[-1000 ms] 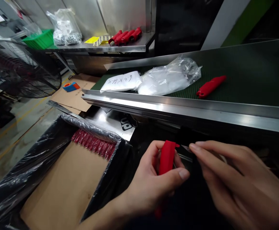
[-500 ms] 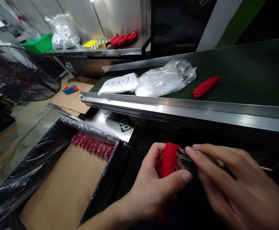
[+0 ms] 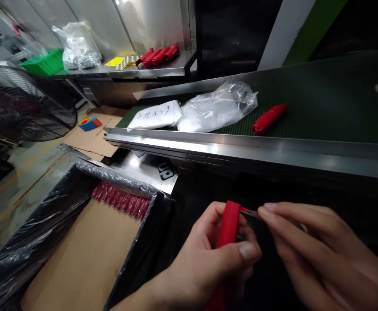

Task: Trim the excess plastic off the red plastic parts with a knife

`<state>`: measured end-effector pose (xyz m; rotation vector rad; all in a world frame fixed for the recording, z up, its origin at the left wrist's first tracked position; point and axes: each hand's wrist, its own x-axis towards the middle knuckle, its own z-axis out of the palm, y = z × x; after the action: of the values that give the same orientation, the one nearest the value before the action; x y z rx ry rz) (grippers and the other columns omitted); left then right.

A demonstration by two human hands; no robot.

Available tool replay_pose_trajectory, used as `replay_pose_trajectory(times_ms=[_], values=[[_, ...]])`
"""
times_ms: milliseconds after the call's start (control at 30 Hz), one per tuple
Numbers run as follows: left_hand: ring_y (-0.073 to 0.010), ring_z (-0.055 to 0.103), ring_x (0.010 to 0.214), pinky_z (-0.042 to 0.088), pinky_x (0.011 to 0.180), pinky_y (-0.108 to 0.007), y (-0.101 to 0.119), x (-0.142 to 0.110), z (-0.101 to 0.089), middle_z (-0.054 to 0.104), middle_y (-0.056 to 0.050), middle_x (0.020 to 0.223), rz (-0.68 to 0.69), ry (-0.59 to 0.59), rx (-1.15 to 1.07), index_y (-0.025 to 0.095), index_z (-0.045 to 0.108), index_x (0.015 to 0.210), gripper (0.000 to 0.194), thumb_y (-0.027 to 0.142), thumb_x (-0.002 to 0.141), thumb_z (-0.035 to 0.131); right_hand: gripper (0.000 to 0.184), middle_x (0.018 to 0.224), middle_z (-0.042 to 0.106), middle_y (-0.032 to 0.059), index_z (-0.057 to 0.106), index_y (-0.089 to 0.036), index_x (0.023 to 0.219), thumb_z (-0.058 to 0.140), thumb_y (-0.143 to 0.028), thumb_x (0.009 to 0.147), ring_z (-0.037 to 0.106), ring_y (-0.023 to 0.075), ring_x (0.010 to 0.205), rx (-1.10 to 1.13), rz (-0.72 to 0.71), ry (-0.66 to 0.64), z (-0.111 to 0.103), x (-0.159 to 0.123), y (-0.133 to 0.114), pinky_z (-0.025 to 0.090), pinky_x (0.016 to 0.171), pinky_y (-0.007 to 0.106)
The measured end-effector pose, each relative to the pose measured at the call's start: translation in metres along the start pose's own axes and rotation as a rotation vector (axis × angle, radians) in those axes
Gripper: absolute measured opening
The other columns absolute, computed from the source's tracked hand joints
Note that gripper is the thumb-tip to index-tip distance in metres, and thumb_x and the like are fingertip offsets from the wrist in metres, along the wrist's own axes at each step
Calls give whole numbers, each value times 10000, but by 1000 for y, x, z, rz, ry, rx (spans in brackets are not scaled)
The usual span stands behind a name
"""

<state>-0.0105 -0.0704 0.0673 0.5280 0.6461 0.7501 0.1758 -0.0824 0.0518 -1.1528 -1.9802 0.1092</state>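
My left hand [image 3: 208, 259] is wrapped round a red plastic handle [image 3: 228, 224], held upright near the bottom of the view. My right hand [image 3: 318, 255] pinches a thin metal piece [image 3: 252, 212] at the handle's top end; the piece is small and hard to make out. Below left stands a cardboard box [image 3: 85, 255] lined with black plastic, with a row of red handles [image 3: 124, 201] along its far wall. Another red handle [image 3: 269, 117] lies on the green conveyor belt [image 3: 321, 108].
Two clear plastic bags [image 3: 208, 110] lie on the belt behind its steel rail [image 3: 241, 149]. A steel shelf [image 3: 163, 69] at the back holds several red handles [image 3: 156, 55], a bag and a green bin. A fan guard [image 3: 20, 108] stands at left.
The view has shifted, so both hands sit lower in the picture. My right fingers have closed in on the metal piece at the handle's tip.
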Motion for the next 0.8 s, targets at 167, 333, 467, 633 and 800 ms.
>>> replay_pose_trajectory(times_ms=[167,333,467,633,800], values=[[-17,463,412,400,376,-112,-4,6,0,591,-7,819,1,-51,-84,181,455,1029,365,286,815,730,489,1221,571,108,591,-144,1289,560,46,839,566,193,1121,11,-34,-24,1,-2,-7,510,891,321],[-12,460,404,404,366,-108,-7,7,1,594,-11,854,-11,-80,-125,191,450,1045,333,273,840,699,465,1216,569,108,586,-127,1281,547,44,851,562,183,1122,2,-34,-27,1,-4,-2,490,916,315],[-8,473,421,413,377,-99,-11,8,0,588,-13,865,2,-105,-133,194,452,1058,294,264,868,665,462,1222,561,105,577,-130,1293,533,31,863,555,174,1124,-7,-38,-27,0,-7,-2,475,933,307],[-19,479,417,399,361,-104,-12,9,-2,600,-20,862,-1,-134,-120,203,462,1061,272,253,872,650,438,1191,583,98,601,-135,1258,535,38,861,576,171,1097,17,-20,3,-1,-7,-3,487,905,297],[-49,559,550,442,486,-105,-6,4,-3,634,-52,831,-104,-277,-124,163,527,1016,325,242,795,753,486,1168,631,75,626,-196,1270,591,17,835,625,188,1029,-47,82,125,5,-6,7,521,856,318]])
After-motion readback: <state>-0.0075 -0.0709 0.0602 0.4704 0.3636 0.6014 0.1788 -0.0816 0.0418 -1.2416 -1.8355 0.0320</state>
